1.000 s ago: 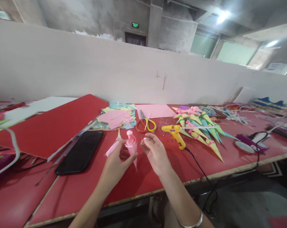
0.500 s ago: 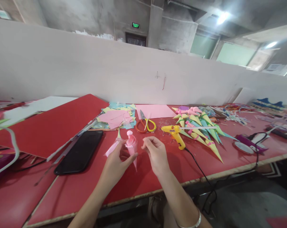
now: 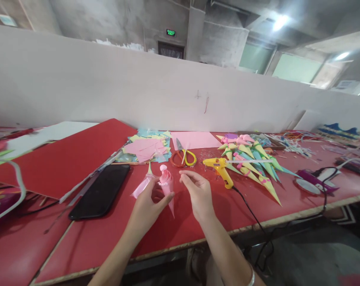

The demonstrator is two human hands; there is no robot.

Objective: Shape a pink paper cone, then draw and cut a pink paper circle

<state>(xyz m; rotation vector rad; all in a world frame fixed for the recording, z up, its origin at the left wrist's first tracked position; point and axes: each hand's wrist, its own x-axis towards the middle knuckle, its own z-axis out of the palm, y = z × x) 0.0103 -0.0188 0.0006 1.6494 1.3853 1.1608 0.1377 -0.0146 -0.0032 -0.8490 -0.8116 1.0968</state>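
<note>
My left hand [image 3: 147,206] is closed round a pink paper ice-cream cone [image 3: 166,178], thumb on its near side. The cone stands tip down, with pink swirled ruffles and a small pale pink ball on top. Just to its right, apart from it, my right hand [image 3: 200,194] has thumb and forefinger pinched together; anything between them is too small to make out. Behind the left hand lies a piece of pink wrapping [image 3: 141,186], partly hidden by the fingers. A yellow glue gun [image 3: 223,171] rests on the red table [image 3: 180,234] right of my right hand.
Scissors [image 3: 184,157] with red and yellow handles lie behind the hands, near stacked pink paper pieces [image 3: 145,149]. Finished cones [image 3: 257,159] are heaped at right. A black phone [image 3: 101,192] sits at left beside a red board [image 3: 69,159]. The glue gun's cord [image 3: 249,210] crosses the table's front edge.
The cone has tilted slightly, its tip shifting a little right and down. Both hands keep nearly the same place and grip.
</note>
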